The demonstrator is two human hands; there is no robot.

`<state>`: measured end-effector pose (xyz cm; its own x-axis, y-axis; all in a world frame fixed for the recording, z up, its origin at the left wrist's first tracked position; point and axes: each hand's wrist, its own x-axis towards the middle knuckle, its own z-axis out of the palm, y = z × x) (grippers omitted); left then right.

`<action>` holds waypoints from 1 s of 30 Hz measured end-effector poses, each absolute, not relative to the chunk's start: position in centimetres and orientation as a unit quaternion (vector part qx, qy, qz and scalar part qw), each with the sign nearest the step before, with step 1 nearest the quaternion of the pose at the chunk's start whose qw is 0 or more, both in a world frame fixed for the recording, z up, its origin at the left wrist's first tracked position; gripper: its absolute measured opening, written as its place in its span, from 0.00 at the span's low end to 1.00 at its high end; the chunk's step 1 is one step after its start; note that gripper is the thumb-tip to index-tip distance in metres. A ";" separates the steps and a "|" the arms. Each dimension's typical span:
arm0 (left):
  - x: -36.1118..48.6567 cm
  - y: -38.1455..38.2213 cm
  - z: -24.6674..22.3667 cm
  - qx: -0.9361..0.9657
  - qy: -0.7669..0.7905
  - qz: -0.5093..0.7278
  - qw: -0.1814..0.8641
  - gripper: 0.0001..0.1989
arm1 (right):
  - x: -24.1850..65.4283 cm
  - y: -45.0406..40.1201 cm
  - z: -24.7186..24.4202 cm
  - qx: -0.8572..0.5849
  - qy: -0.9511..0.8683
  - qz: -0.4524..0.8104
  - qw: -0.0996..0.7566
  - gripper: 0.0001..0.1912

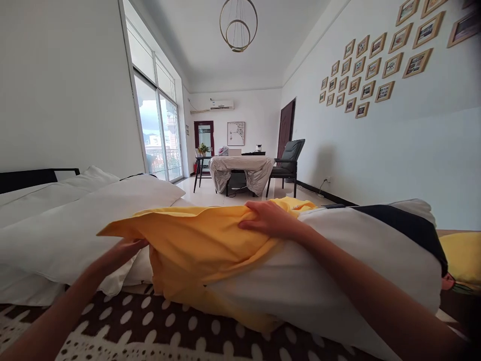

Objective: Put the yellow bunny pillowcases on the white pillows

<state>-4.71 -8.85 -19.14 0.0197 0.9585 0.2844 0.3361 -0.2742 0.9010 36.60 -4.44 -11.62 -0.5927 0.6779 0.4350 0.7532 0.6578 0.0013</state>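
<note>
A yellow cloth (203,235) lies partly over the left end of a large white pillow (338,260). My right hand (263,218) grips the cloth from above, near where it meets the pillow, its fingers curled into the fabric. At the cloth's left side, my left hand (130,245) holds the edge, with the fingertips hidden beneath the fabric. The cloth's left corner sticks out past that hand. Its lower part hangs down to the brown patterned cover.
White pillows (75,230) lie at the left. The brown and white patterned cover (150,321) spreads along the front. A dark band crosses the pillow at right, near a yellow item (464,255). Farther back stand a covered table (240,163) and a black chair (289,160).
</note>
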 end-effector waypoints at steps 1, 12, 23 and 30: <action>-3.8 -8.3 -20.6 0.624 0.514 0.502 0.307 0.23 | 36.7 -4.5 -11.5 -0.404 -0.888 -0.081 0.205 0.21; 3.9 -6.9 -32.1 0.460 0.606 0.646 0.062 0.19 | 39.1 -3.7 -11.6 -0.421 -0.865 -0.085 0.260 0.13; 0.8 -5.8 -34.5 0.489 0.535 0.613 0.315 0.26 | 39.0 -3.0 -11.3 -0.441 -0.861 -0.089 0.238 0.16; -0.4 -6.8 -30.9 0.561 0.530 0.578 0.265 0.26 | 42.1 -3.3 -8.8 -0.455 -0.879 -0.109 0.090 0.22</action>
